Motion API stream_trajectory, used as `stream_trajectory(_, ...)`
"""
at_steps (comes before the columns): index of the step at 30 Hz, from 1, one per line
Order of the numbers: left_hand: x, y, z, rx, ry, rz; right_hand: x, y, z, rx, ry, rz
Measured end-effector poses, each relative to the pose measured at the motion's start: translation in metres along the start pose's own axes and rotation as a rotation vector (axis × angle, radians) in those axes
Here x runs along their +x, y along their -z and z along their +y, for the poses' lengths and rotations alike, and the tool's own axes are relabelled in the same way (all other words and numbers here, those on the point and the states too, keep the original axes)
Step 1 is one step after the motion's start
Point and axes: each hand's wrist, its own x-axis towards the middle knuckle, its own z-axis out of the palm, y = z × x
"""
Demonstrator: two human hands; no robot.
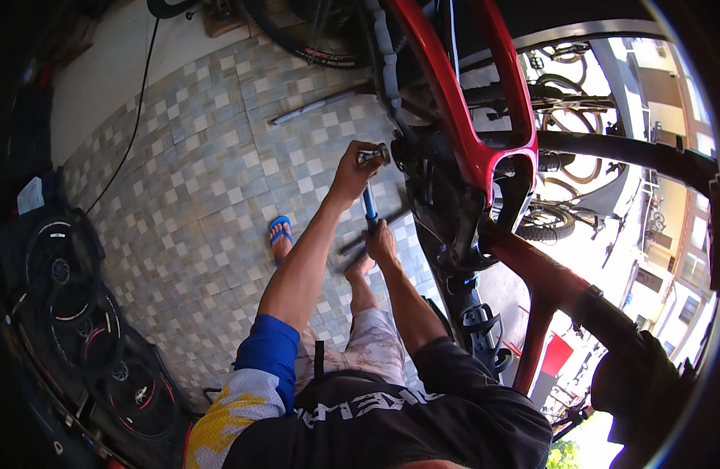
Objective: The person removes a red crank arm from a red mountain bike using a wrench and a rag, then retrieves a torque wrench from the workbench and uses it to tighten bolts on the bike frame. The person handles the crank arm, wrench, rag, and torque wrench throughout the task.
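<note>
My left hand (352,176) is closed around the metal head end of a long-handled wrench (370,205) with a blue section on its shaft. Lower down, my right hand (382,244) grips the dark handle end of the same tool. The metal head shows beside my left fingers, close to the black lower part of a red bicycle frame (478,160) but apparently apart from it. Whether a socket or another small part is fitted on the head cannot be made out. The frame hangs to the right of my hands, its red tubes running up and down the view.
A bicycle wheel (328,56) stands at the top. A grey bar (313,106) lies or stands near the tiled floor (196,156). Several wheels (60,271) lean at the left, and a black cable (129,133) trails across the floor. More bicycles (559,223) stand beyond the frame.
</note>
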Motion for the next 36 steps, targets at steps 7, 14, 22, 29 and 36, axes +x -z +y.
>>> stream_trajectory(7, -0.047, 0.069, 0.041, -0.156, 0.118, 0.275, -0.069, 0.030, -0.025, 0.017, 0.244, 0.027)
stream_trajectory(14, -0.146, 0.061, 0.155, -0.234, 0.185, 0.133, -0.235, 0.150, -0.108, 0.220, 0.238, 0.008)
stream_trajectory(22, -0.195, -0.001, 0.275, -0.443, 0.034, -0.570, -0.350, 0.250, -0.118, 1.264, 0.111, -0.673)
stream_trajectory(29, -0.207, -0.042, 0.321, -0.022, -0.051, -0.753, -0.401, 0.252, -0.141, 0.413, 0.046, 0.148)
stream_trajectory(36, -0.212, -0.062, 0.350, 0.499, -0.406, -1.060, -0.441, 0.242, -0.141, 0.146, 0.090, 0.612)
